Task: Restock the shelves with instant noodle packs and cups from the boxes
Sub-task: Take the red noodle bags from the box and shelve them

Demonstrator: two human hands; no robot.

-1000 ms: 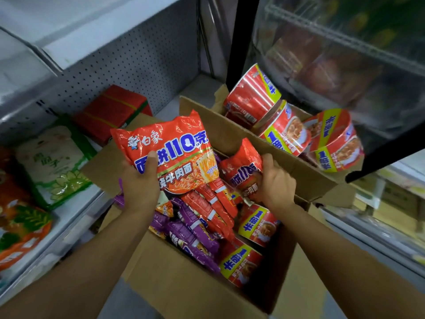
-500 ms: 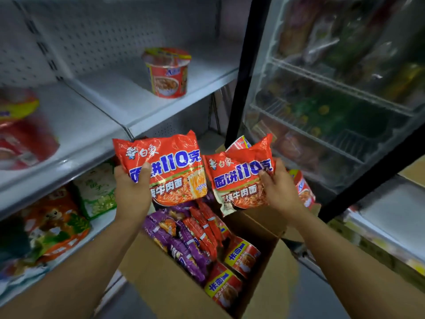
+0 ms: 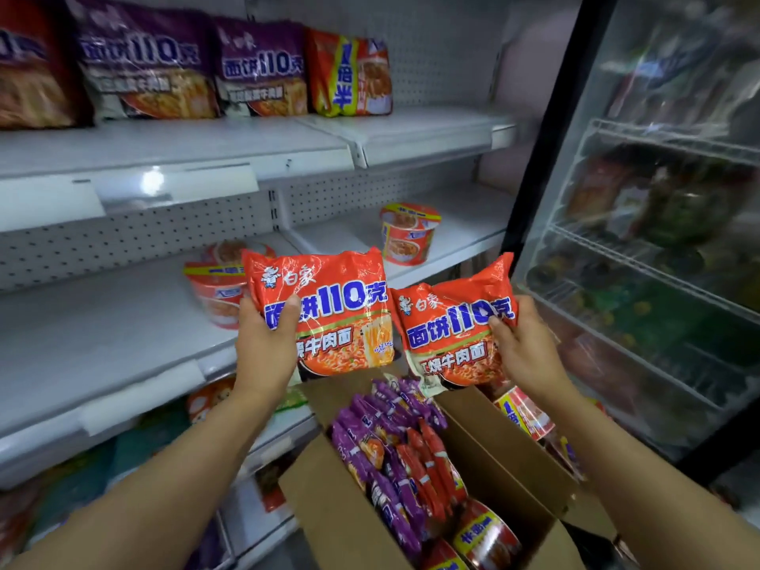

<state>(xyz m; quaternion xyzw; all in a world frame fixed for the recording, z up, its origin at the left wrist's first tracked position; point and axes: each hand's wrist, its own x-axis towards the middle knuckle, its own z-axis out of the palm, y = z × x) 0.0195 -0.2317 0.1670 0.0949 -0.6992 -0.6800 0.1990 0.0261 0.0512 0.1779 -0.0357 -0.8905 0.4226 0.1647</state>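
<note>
Two orange noodle packs held upright over the open box (image 3: 329, 508), one gripped by the left hand (image 3: 263, 343), one (image 3: 456, 335) pinched by the right hand (image 3: 526, 347); bare shelf (image 3: 103, 322) at ten o'clock, nearer the left pack (image 3: 325, 310).

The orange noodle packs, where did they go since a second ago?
Both came up out of the cardboard box toward the shelves. The left hand lifted its orange pack first; the right hand pulled the second orange pack out of the box and raised it beside the first. Unchanged: each hand grips its pack, and the purple packs remain in the box.
</note>
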